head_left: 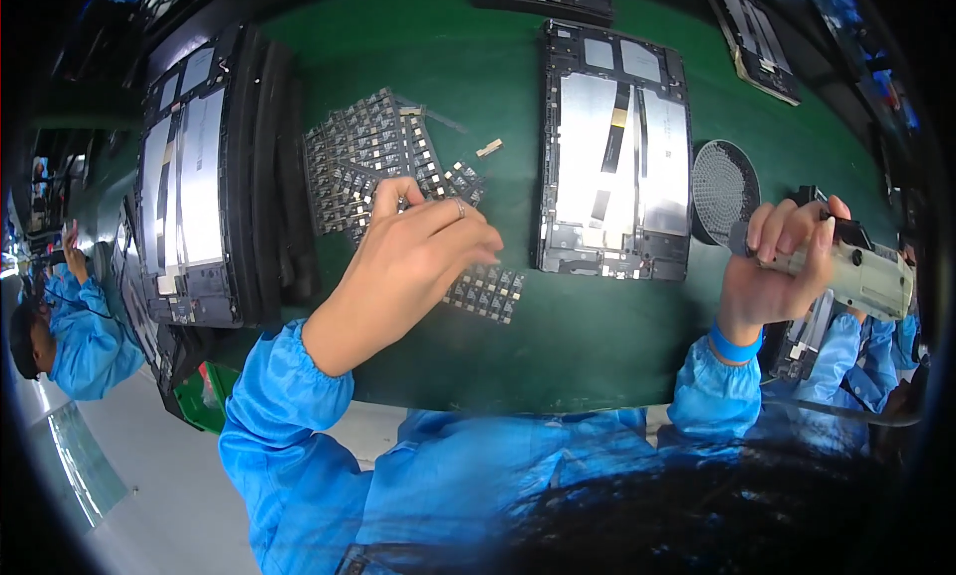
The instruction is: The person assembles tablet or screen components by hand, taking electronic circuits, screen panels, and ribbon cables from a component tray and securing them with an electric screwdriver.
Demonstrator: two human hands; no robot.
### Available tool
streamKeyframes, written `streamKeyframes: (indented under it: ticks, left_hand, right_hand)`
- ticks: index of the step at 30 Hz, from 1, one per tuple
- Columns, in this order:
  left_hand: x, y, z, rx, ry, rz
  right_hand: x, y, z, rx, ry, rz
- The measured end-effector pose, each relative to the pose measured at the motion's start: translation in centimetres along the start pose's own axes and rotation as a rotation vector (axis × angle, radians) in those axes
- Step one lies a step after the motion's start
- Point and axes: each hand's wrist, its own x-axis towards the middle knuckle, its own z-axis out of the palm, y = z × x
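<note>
Your left hand (418,251) hangs just off the hub of your view, toward 10 o'clock, above overlapping sheets of small dark parts (363,142); its fingers are loosely curled, and I cannot tell whether the tips pinch anything. Those sheets fan out toward 11 o'clock, a spread that probably puts many parts within that hand's easy reach. A smaller piece of sheet (488,294) lies almost at the hub, just beside your curled fingers, and a small gold-coloured piece (489,148) sits by itself at 12. Out at 3 o'clock, your right hand (782,261) is wrapped around a cream-coloured handheld tool (874,284), raised to the side, perhaps so that it does not cover the opened tablet (615,152). That tablet lies between 1 and 2 o'clock with its silver cells facing up, likely to leave its inner parts exposed. Just beside it, between 2 and 3, stands a round mesh-patterned container (725,192), near your right hand. The stack of opened tablets (194,177) between 9 and 10 seems set aside there to leave working room on the green tabletop (498,361).
</note>
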Motion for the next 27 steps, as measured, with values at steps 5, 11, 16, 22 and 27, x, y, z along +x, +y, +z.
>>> streamKeyframes:
  ticks: [5,11,16,22,27]
  left_hand:
    - [3.1,0.8,0.4,-0.502,0.06,-0.302]
    - [5.9,0.7,2.9,-0.687,0.109,-0.397]
    - [5.6,0.6,3.5,-0.504,0.188,-0.289]
    - [5.5,0.8,4.0,-0.358,0.238,-0.148]
    - [5.1,0.6,4.8,-0.309,0.298,-0.048]
  right_hand:
    - [-0.1,0.1,1.9,0.088,-0.047,0.016]
    - [-1.5,0.6,4.6,0.107,-0.076,0.09]
    - [-2.1,0.8,6.4,0.086,-0.126,0.142]
    - [-1.3,1.4,8.2,0.124,-0.149,0.152]
    - [-1.3,2.0,9.4,0.065,-0.24,0.117]
